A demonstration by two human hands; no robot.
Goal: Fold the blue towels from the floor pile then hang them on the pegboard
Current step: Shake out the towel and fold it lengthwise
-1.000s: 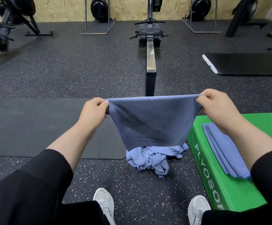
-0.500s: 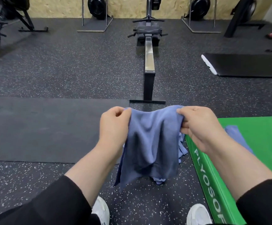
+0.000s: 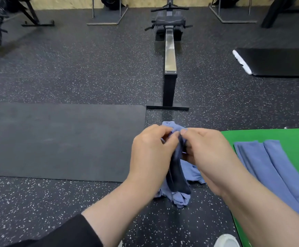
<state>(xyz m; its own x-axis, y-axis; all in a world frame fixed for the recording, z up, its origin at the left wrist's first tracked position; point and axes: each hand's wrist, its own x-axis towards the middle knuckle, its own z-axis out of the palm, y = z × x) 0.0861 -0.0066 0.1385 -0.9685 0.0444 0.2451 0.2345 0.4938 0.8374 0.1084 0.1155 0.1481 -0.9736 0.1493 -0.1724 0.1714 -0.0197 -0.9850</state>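
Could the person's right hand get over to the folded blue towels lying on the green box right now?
Probably yes, once freed. The right hand is pinching the blue towel being folded together with the left hand. The folded blue towels lie uncovered on the green box, beside it.

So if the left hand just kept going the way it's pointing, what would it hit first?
The left hand points toward the right hand; it would likely press the held towel against it first.
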